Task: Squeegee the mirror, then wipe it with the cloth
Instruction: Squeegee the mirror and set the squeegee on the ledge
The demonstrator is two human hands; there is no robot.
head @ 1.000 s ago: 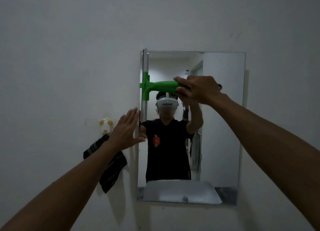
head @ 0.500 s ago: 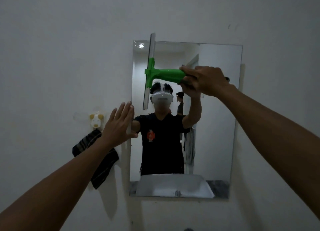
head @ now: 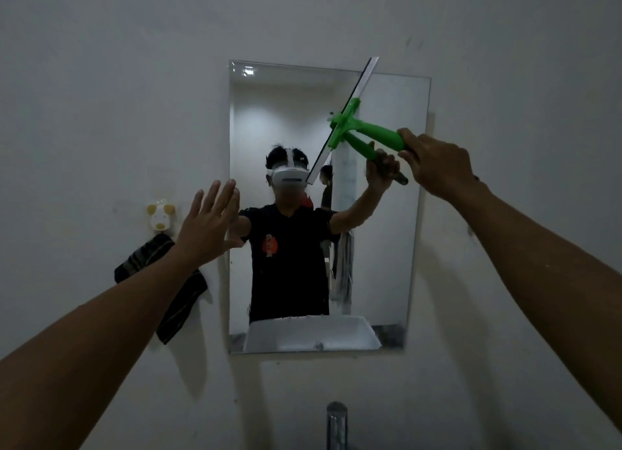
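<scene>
A frameless rectangular mirror (head: 387, 247) hangs on the white wall. My right hand (head: 437, 166) grips the green handle of a squeegee (head: 373, 133). Its long blade lies tilted against the upper right part of the glass, its top end just past the mirror's top edge. My left hand (head: 208, 224) is open, fingers spread, with the palm at the mirror's left edge. A dark striped cloth (head: 181, 301) hangs on the wall to the left of the mirror, partly behind my left forearm.
A small animal-shaped hook (head: 161, 216) holds the cloth on the wall. A chrome tap (head: 336, 422) rises at the bottom centre below the mirror. The mirror reflects a person and a white basin.
The squeegee has swept from the mirror's left edge across to the upper right, and its blade has tilted from upright to slanted. My left hand stays by the left edge.
</scene>
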